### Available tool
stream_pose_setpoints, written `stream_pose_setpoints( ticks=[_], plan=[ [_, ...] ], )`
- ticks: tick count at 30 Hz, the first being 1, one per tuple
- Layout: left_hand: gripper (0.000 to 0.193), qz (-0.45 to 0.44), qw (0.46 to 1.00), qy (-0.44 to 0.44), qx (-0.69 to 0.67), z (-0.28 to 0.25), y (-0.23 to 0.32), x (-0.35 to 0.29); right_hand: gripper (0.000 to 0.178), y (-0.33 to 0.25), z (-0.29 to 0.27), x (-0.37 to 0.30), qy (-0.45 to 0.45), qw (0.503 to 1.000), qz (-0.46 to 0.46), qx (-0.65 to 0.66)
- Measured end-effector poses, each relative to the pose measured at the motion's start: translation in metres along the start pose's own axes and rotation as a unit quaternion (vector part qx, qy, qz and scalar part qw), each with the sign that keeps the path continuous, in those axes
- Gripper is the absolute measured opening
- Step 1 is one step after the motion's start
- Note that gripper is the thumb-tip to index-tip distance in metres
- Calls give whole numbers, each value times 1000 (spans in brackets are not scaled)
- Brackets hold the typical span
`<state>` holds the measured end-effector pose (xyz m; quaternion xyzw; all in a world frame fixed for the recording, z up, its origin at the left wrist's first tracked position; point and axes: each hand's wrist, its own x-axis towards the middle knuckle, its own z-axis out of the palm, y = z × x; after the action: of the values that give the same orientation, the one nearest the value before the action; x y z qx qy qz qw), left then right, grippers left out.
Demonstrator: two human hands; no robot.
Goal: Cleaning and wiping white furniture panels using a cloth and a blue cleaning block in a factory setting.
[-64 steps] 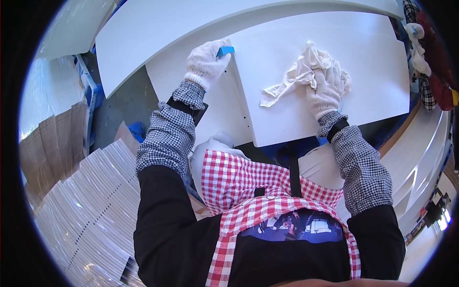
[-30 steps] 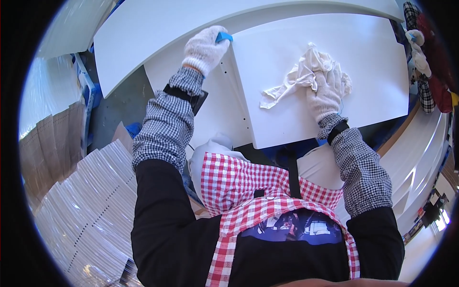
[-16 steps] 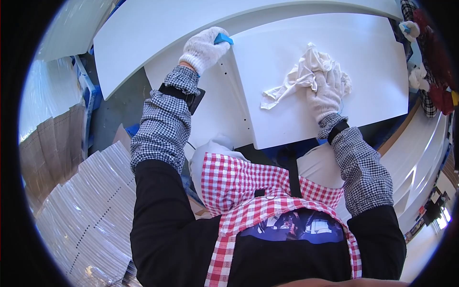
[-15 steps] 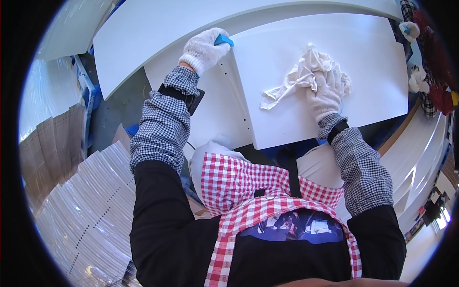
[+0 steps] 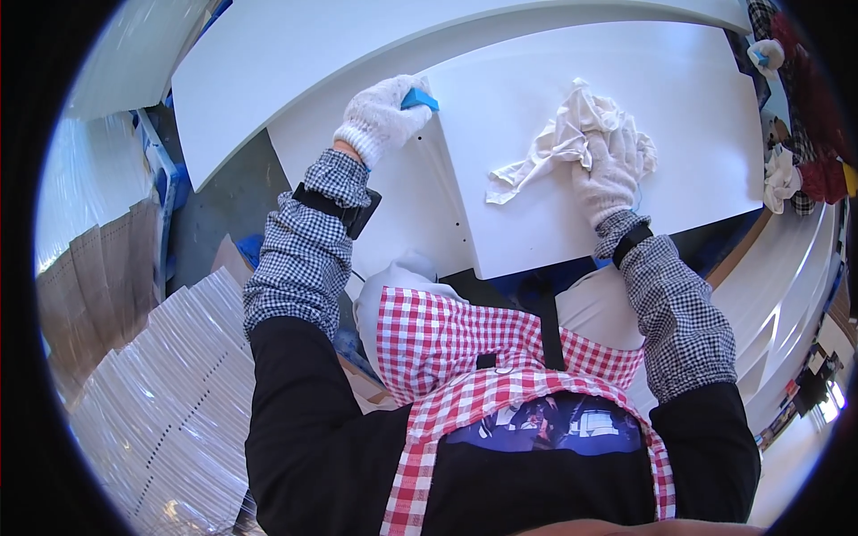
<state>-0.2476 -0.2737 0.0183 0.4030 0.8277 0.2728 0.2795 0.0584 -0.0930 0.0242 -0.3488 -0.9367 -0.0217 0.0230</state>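
Pinching blue block (image 5: 422,99) in gloved left hand (image 5: 379,114) beside left edge of white panel (image 5: 697,89); partly covering crumpled white cloth (image 5: 576,114) there with spread, gloved right hand (image 5: 608,171).

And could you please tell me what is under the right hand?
Under the right hand is a crumpled white cloth, lying on a white panel. The panel's surface beneath the cloth is covered and cannot be seen.
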Motion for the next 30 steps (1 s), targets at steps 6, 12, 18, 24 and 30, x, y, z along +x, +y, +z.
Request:
stream_pose_setpoints(
  ticks=[6,12,18,24,30],
  plan=[
    [39,-35,995,81,38,-11,6,28,58,-1,3,-1,12,1000,-3,15],
    [40,9,994,18,107,-16,1,33,58,-4,-5,1,1,1000,2,0],
    [39,-60,996,30,52,-18,5,37,59,0,0,1,12,1000,-8,-8],
    [37,-23,997,48,53,-5,8,27,60,-3,-2,2,14,1000,-11,9],
    [34,-14,999,-6,-36,13,10,-21,59,1,1,3,9,1000,-9,-3]
  ],
)
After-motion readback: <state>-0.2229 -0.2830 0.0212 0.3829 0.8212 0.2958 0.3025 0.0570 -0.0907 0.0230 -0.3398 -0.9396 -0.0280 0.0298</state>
